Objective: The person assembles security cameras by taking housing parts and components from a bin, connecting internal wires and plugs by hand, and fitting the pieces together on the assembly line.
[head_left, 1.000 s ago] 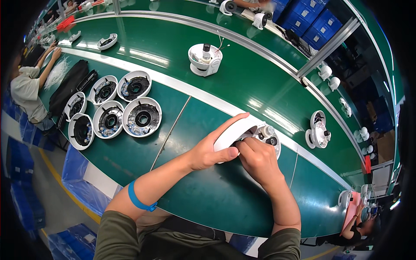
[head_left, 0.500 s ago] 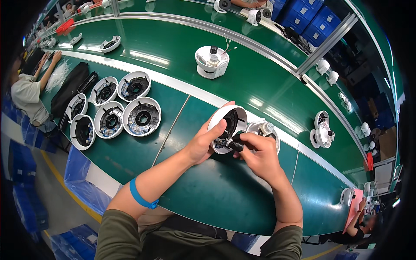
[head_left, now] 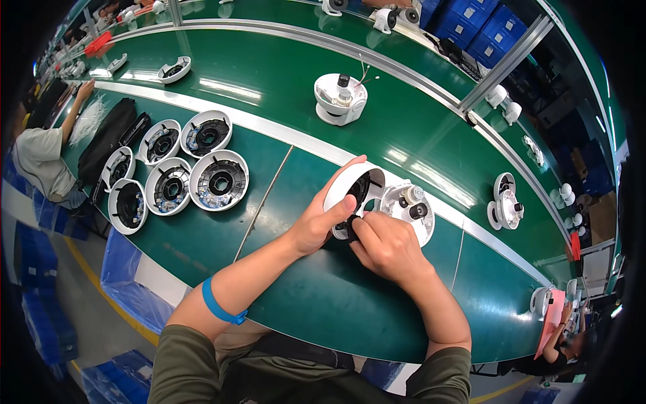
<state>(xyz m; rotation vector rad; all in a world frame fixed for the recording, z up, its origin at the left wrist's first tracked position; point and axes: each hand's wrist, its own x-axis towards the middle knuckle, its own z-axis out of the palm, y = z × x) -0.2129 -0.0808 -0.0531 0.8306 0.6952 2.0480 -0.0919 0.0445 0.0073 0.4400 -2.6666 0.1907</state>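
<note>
My left hand (head_left: 316,222) is wrapped around a white round camera housing (head_left: 344,185), thumb over its rim, holding it tilted above the bench. The inside of the housing is black, partly covered by my fingers. At its lower inner edge, my right hand (head_left: 390,246) has its fingers pinched together. Something black shows at those fingertips; whether it is a small part or finger covers I cannot tell. Just right of the housing sits an opened white camera body (head_left: 425,229) with a black lens and a round motor-like part, partly behind my right hand.
Several white housings with black interiors (head_left: 219,180) stand grouped on the left of the green bench (head_left: 323,296). Beyond the pale strip, camera assemblies (head_left: 340,101) sit on the green belt (head_left: 269,74). A black bag (head_left: 108,141) lies far left, near a co-worker (head_left: 47,158).
My right hand has moved left and deeper into the housing, uncovering the lens of the camera body beside it. On the belt, the camera assembly has shifted slightly right.
</note>
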